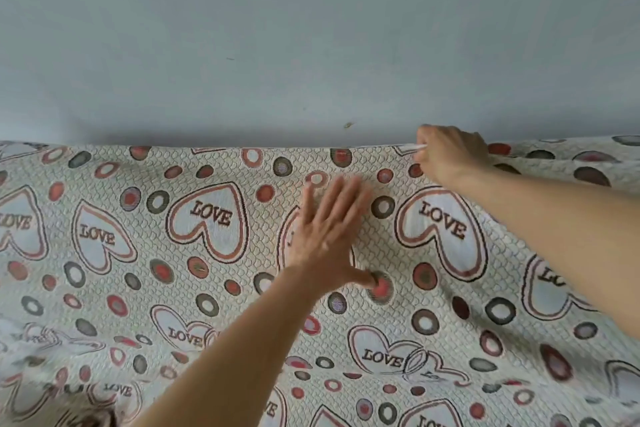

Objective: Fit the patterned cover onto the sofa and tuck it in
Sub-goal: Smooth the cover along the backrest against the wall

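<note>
The patterned cover (145, 274), cream with "LOVE" hearts and red and grey circles, lies spread over the sofa and fills the lower half of the view. My left hand (329, 236) rests flat on it near the middle, fingers spread and slightly blurred. My right hand (446, 155) is at the cover's top edge by the wall, fingers closed on that edge. The sofa itself is hidden under the cloth.
A plain pale blue-grey wall (311, 39) stands directly behind the sofa's top edge. The cover wrinkles and bunches at the lower left (52, 343) and rises in a fold at the right (571, 163).
</note>
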A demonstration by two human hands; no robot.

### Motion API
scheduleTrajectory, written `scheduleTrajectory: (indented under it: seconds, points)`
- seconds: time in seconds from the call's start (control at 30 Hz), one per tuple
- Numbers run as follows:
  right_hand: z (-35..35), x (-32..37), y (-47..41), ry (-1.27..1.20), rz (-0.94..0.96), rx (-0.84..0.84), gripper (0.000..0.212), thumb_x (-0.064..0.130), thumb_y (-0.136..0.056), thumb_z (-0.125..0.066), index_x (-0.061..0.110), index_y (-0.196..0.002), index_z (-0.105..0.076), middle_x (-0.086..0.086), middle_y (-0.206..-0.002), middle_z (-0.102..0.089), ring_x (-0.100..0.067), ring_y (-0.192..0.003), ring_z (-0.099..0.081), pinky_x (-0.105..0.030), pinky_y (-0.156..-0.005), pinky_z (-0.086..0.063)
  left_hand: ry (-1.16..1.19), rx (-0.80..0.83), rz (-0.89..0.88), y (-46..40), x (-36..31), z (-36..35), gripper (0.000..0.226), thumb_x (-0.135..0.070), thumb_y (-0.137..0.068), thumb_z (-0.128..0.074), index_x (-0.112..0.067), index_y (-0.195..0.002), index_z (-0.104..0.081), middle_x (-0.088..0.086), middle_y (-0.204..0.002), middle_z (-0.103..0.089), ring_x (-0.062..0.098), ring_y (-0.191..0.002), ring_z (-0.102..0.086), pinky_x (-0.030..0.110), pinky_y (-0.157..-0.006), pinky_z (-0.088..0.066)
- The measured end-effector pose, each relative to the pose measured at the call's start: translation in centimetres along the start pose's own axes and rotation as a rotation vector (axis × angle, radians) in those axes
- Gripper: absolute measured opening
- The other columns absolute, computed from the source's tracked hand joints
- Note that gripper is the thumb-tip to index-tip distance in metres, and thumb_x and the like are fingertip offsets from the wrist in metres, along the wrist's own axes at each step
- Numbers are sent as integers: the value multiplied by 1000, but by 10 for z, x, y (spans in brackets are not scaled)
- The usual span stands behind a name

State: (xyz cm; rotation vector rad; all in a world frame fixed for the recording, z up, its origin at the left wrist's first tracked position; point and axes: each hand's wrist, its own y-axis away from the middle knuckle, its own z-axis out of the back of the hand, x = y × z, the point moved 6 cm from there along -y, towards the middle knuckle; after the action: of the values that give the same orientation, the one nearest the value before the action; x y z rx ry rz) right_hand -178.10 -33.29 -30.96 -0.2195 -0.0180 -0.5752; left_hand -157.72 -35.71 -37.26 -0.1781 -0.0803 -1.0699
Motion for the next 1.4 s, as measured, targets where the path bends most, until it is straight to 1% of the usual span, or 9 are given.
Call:
scheduleTrajectory:
  seconds: [0.23, 0.4, 0.47, 0.57, 0.7, 0.77, 1.03, 1.27, 1.4]
  points:
    - [-2, -14, 1, -50, -17, 58, 25, 40, -92, -55, 17, -98, -51, -7, -104, -63, -29, -97, -59, -37, -80, -36, 37, 83, -12, -41, -43, -9, 143, -70, -57, -72, -20, -146, 28, -5, -154, 33, 20, -141, 30, 49, -117, 8]
    - [-2, -31, 13, -464, 13, 79, 40, 44, -92, -55, 9, -72, -52, -8, -74, -54, -25, -67, -53, -33, -61, -36, 67, 108, -44, -40, -42, -6, 141, -69, -57, -72, -20, -148, 25, -6, -155, 30, 19, -141, 30, 48, -118, 9]
    - [6, -37, 6, -436, -2, 9, 17, 27, -95, -54, 12, -91, -61, -9, -100, -56, -25, -86, -57, -38, -79, -46, 90, 93, -48, -41, -40, -7, 142, -68, -57, -73, -21, -148, 24, -7, -155, 30, 18, -141, 30, 48, -117, 11]
    - [-6, -30, -2, -290, 2, 188, 42, 25, -92, -60, 16, -131, -50, -8, -130, -47, -26, -114, -53, -39, -95, -44, 117, 94, -69, -41, -38, -7, 141, -67, -57, -73, -23, -148, 24, -8, -155, 30, 17, -141, 31, 47, -116, 15]
    - [-3, -18, -17, -113, 47, 102, 5, 14, -90, -59, 19, -90, -60, -3, -105, -56, -28, -96, -56, -30, -71, -38, 128, 82, -84, -42, -37, -8, 142, -69, -56, -73, -23, -147, 25, -8, -155, 30, 16, -139, 33, 46, -115, 17]
    - [1, -18, -26, -59, 17, 43, 12, 15, -90, -59, 20, -79, -56, -2, -98, -54, -27, -85, -55, -29, -65, -35, 122, 75, -92, -42, -36, -11, 143, -71, -55, -72, -23, -147, 27, -7, -154, 33, 16, -139, 35, 47, -114, 19]
    - [22, -20, -79, -25, -109, -187, 12, 1, -87, -52, 7, -90, -62, -15, -94, -66, -33, -87, -62, -32, -71, -44, 106, 77, -64, -44, -34, -13, 150, -70, -52, -74, -23, -140, 37, -5, -147, 44, 18, -130, 47, 46, -101, 33]
    - [-7, -29, -68, -144, -173, 46, 18, 9, -89, -53, 8, -100, -67, -17, -110, -65, -36, -98, -60, -31, -77, -44, 98, 97, -52, -47, -34, -13, 150, -71, -50, -75, -25, -144, 33, -5, -150, 40, 19, -135, 41, 49, -104, 30]
    - [-21, -19, -53, -198, -124, 277, 31, 33, -95, -43, 5, -95, -57, -20, -109, -61, -30, -93, -56, -30, -74, -39, 88, 94, -45, -47, -34, -11, 151, -72, -50, -74, -24, -141, 36, -5, -150, 40, 19, -135, 40, 49, -106, 29]
